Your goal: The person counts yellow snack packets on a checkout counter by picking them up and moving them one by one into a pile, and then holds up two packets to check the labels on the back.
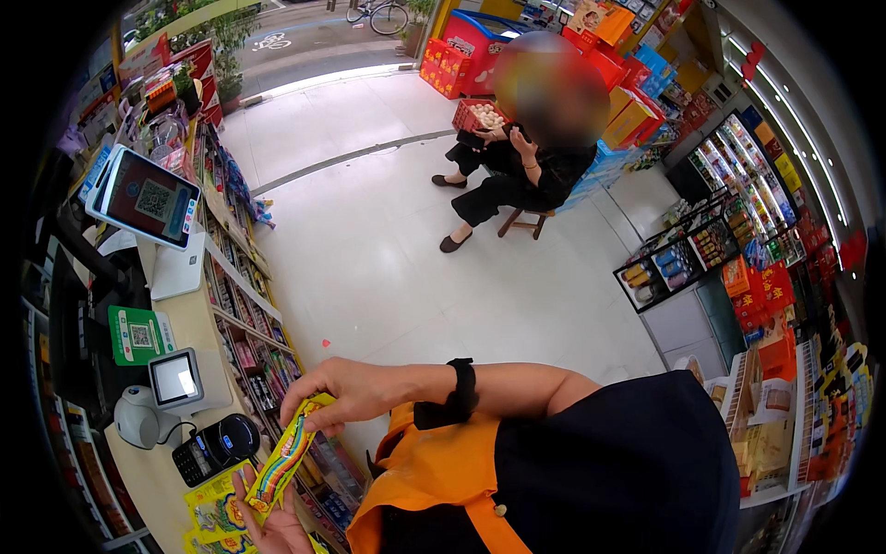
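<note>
Thumb and fingers of the right hand (337,392) pinch narrowly on the upper end of a slim yellow packet (286,459), beside the counter (138,471); the left hand (277,533) touches its lower end, how firmly I can't tell.

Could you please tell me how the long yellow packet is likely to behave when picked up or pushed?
The long yellow packet is probably light, being slim and pinched near its upper end by the right hand. Its shiny wrapper looks like plastic film, so it may be slippery. It seems fairly flat, so, if pushed, it would likely slide rather than roll.
</note>
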A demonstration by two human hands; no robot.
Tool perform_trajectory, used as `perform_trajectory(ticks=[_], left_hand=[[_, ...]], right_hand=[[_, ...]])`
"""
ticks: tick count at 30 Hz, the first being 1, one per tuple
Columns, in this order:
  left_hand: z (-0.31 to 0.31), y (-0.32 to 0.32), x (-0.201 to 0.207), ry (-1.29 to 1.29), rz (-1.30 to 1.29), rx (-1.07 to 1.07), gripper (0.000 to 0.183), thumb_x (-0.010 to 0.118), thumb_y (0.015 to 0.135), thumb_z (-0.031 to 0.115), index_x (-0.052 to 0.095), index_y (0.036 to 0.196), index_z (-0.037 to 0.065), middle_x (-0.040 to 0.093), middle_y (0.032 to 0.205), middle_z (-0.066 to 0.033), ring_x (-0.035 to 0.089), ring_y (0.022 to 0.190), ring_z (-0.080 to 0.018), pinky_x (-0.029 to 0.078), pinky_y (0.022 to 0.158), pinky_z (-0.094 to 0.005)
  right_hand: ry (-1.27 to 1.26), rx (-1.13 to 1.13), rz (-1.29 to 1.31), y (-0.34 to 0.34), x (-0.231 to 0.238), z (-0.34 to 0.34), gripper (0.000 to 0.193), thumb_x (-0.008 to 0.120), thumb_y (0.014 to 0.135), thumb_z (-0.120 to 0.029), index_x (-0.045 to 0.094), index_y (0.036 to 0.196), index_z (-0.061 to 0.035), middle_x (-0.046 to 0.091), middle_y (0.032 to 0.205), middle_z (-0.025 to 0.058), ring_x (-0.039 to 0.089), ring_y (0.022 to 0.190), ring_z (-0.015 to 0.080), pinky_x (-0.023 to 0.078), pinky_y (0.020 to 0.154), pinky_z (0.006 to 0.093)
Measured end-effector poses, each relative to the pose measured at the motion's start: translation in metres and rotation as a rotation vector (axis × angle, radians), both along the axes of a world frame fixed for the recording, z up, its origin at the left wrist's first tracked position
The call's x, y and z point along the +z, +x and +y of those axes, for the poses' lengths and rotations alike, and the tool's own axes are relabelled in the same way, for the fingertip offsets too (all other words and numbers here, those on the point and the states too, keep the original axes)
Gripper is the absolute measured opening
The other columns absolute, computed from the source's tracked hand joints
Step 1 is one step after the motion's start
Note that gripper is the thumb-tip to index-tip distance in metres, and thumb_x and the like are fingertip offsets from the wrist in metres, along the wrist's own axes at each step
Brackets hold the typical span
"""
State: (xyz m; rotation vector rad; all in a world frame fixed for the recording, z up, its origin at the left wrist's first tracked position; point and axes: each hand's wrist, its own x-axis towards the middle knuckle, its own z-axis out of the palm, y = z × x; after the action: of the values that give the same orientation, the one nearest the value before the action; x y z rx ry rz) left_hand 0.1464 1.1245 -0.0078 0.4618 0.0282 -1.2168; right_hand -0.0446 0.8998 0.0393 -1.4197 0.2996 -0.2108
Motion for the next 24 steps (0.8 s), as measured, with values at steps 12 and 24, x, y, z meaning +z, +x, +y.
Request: perform_trajectory(ticks=[12,24], left_hand=[[-0.055,-0.037,0.024,0.392,-0.476,-0.06,0.053,0.052,0.099,0.019,0.032,0.145,0.001,0.041,0.145,-0.0195,0.055,0.116,-0.0299,0.05,0.092,-0.0379],[-0.076,-0.056,0.034,0.472,-0.662,0.061,0.048,0.051,0.099,0.022,0.041,0.14,-0.001,0.046,0.139,-0.0233,0.057,0.112,-0.0319,0.051,0.088,-0.0363]], right_hand=[[0.078,-0.147,0.03,-0.051,-0.015,-0.035,0.027,0.061,0.091,-0.006,0.059,0.118,-0.0031,0.064,0.092,0.0057,0.057,0.064,0.0083,0.049,0.059,0.0236],[0.042,-0.032,-0.019,-0.042,-0.021,-0.065,0.026,0.062,0.09,-0.008,0.059,0.116,-0.0025,0.064,0.099,0.0063,0.061,0.067,0.0083,0.051,0.06,0.0232]])
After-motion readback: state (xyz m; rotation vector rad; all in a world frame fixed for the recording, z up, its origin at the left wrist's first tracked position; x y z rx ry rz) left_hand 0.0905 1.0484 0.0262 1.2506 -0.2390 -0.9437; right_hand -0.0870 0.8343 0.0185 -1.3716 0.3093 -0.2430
